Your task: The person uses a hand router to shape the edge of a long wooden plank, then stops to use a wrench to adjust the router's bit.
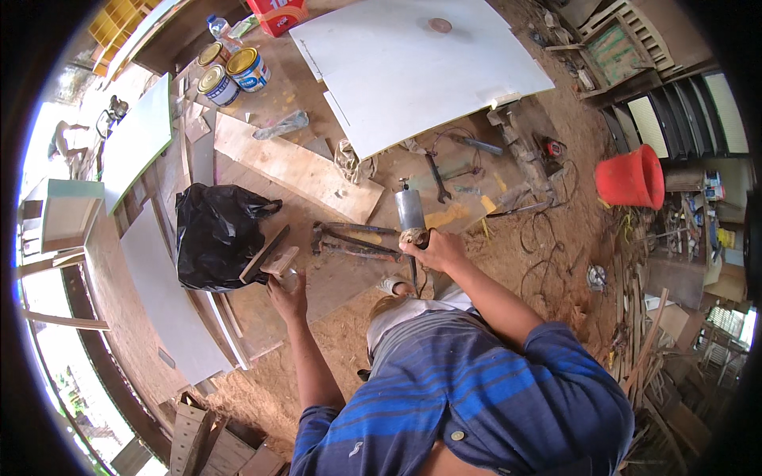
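My right hand (pixel 442 252) is closed round the lower end of a trim router (pixel 410 213), a silver cylinder held upright with a narrow dark tip on top and a cord below. On the left, my left hand (pixel 290 297) grips a small router base (pixel 280 262), a flat dusty plate with a clear part under it. Just beyond that hand, a dark wooden strip (pixel 265 253) leans beside a black plastic bag (pixel 214 238). Between the hands lies a dark metal clamp-like frame (pixel 357 240). An open-ended wrench (pixel 436 178) rests beyond the router.
A large white board (pixel 429 67) covers the far part of the work table. Paint cans (pixel 248 68) stand at the far left, near a long wooden board (pixel 290 166). To the right are a red bucket (pixel 629 178), loose cords (pixel 548 246) and a tape measure (pixel 553 148).
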The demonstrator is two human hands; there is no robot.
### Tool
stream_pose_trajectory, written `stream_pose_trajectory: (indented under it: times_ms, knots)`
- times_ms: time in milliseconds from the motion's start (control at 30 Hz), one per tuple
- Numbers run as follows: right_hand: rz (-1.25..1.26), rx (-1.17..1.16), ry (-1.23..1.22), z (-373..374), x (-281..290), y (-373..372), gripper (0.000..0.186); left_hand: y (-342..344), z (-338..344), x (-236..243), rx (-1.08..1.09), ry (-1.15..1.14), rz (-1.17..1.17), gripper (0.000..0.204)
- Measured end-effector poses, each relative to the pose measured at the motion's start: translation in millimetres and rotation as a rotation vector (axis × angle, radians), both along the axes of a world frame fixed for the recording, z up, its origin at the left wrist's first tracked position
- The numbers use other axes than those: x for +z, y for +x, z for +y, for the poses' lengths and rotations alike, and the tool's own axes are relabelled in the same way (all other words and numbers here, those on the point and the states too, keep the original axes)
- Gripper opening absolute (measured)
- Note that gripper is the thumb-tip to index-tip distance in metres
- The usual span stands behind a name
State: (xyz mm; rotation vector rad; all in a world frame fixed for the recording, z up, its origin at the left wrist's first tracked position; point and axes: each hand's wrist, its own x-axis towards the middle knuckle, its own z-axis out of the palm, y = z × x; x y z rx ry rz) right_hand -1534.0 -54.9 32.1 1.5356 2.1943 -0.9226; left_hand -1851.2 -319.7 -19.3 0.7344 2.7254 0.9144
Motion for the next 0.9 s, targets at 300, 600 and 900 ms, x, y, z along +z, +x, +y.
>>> stream_pose_trajectory:
  times_ms: [300,600,900]
  knots:
    - [0.357,-0.023,0.036,80,-12,47,0.045,110,20,4,0.403,0.206,0.337,0.053]
    - [0.465,0.571,0.667,214,-52,78,0.02,212,248,65,-0.213,0.101,-0.117,0.064]
    - [0.642,0.605,0.177,177,-34,50,0.011,225,256,34,-0.285,-0.152,-0.191,0.073]
